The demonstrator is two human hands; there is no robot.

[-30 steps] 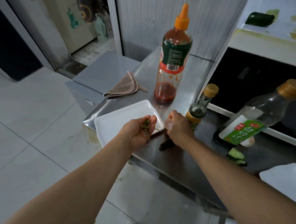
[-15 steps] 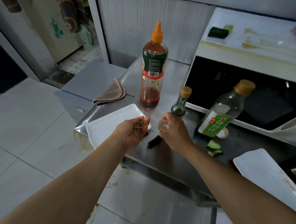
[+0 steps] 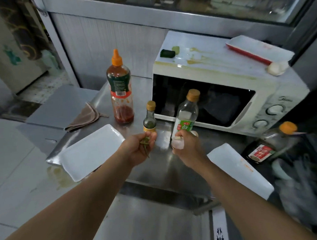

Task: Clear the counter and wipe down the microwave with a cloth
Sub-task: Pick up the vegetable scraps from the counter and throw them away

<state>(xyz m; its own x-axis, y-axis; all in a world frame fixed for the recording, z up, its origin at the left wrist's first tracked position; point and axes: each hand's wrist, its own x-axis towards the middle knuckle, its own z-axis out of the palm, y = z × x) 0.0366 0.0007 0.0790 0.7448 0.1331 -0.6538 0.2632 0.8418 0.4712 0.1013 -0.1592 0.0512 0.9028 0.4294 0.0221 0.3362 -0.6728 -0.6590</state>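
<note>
Steel counter [image 3: 161, 171] holds a white plate [image 3: 90, 152] at its left edge. Left hand [image 3: 140, 149] grips green scraps [image 3: 145, 144]; right hand [image 3: 186, 145] holds a pale piece [image 3: 177, 143] near the microwave [image 3: 224, 81].

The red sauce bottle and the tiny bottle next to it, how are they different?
The red sauce bottle is much taller and wider than the tiny bottle. The sauce bottle has a pointed orange nozzle, while the tiny bottle has a flat tan cap. The sauce bottle holds red sauce only near its bottom; the tiny bottle looks dark greenish inside. Both stand upright on the steel counter, untouched.
</note>
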